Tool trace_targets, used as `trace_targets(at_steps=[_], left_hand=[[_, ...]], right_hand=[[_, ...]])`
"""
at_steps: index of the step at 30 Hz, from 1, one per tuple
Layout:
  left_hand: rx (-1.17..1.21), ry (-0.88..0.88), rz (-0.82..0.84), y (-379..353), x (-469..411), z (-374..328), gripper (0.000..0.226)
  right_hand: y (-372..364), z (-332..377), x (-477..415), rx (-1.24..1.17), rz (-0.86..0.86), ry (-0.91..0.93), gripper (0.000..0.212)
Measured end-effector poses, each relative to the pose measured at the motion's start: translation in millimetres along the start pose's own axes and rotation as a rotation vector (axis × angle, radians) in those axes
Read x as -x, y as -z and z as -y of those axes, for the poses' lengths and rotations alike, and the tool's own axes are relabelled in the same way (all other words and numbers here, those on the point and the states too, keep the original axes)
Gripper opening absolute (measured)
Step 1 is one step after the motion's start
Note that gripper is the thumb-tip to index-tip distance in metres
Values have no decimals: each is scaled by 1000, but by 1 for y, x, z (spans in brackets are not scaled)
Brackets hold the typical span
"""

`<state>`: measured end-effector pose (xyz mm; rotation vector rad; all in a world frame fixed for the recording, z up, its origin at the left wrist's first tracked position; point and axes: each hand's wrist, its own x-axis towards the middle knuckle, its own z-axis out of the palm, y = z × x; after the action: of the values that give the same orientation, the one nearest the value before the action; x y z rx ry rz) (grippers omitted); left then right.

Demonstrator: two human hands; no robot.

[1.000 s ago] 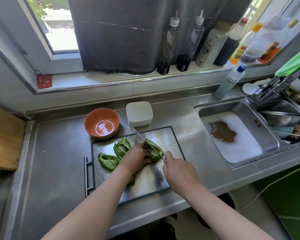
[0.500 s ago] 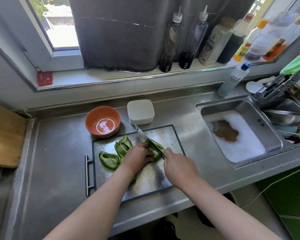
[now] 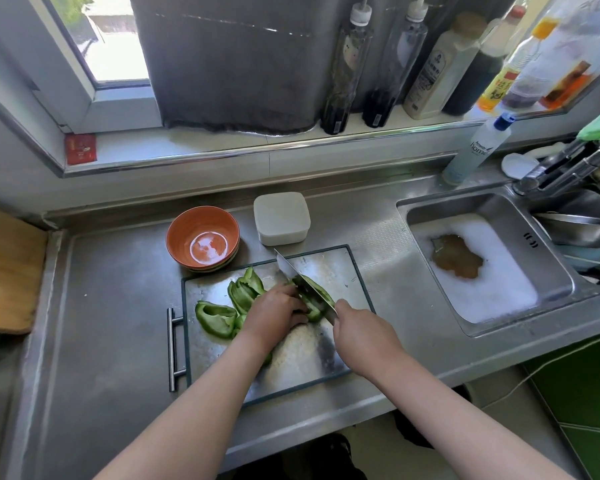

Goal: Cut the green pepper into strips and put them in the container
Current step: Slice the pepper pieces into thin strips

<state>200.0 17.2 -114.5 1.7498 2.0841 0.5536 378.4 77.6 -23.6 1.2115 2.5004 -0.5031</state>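
Right grip (image 3: 361, 337) is wrapped tight round the knife (image 3: 300, 280) handle. The blade runs up and left from it, edge down on a green pepper piece (image 3: 321, 299). Left grip (image 3: 278, 313) sits just left of the blade, fingers curled, pinning that same piece to the cutting board (image 3: 355, 271). More pepper chunks (image 3: 219, 318) lie on the board just left of the left grip, one partly hidden under its wrist. The container (image 3: 280, 218), white and square, stands on the bench (image 3: 101, 306) beyond the left grip, just past the board's far edge. An orange bowl (image 3: 203, 237) stands beyond and left of the left grip, beside the container. A foamy sink (image 3: 492, 271) lies right of the right grip, well apart.
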Motion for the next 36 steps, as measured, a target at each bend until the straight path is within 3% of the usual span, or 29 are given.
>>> trace_targets(at_steps=[10,18,28,30,33,36], left_hand=[[10,2,-31,-1,4,-1,20],[-42,125,107,6,5,-17,40],[-33,133,137,-4,19,-44,28],[-8,158,78,-8,25,-49,25],[90,170,-235,-7,32,-57,14],[153,284,-433,2,35,-61,27]], right_hand=[[-20,-4,-20,-167,-34,10,21],[-18,-17,-21,-154,-22,28,23],[-1,-38,-38,-199,15,65,28],[3,-41,-40,-213,25,91,29],[12,-50,-38,-233,19,126,25],[22,-57,-35,-258,-16,140,21]])
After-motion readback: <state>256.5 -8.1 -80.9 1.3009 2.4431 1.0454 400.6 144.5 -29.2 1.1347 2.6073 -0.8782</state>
